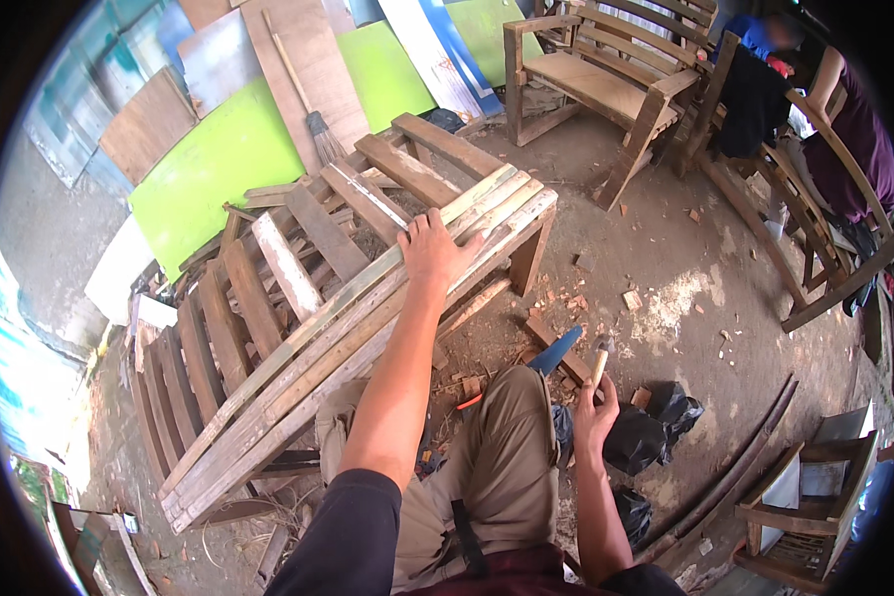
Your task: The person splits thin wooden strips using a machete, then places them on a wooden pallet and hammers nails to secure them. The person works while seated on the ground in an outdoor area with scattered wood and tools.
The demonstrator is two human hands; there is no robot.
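Head view, looking down on a seated person at work outdoors. Landmark: the slatted wooden frame (368,298), a long rack of rough, weathered planks with pale edge rails, lying tilted across the person's left knee. The left hand (433,250) rests on the upper edge rail of the frame, fingers spread flat over the wood, not curled around it. To the right of the frame, beside the knee in khaki trousers, the right hand (594,409) is closed around a short wooden handle (600,362), round and pale; its working end is hidden behind the hand. Just right of that hand lies a crumpled black plastic bag (656,422), glossy and soft. Between the frame's far corner and the wooden armchair (606,84) beyond it spreads packed dirt floor (705,298), littered with small offcuts and chips yet open enough for movement. Behind the frame, flat painted boards (209,169), green and blue, lean together with a broom (308,99). Far right of the frame, another person (854,129) sits among curved chair frames.
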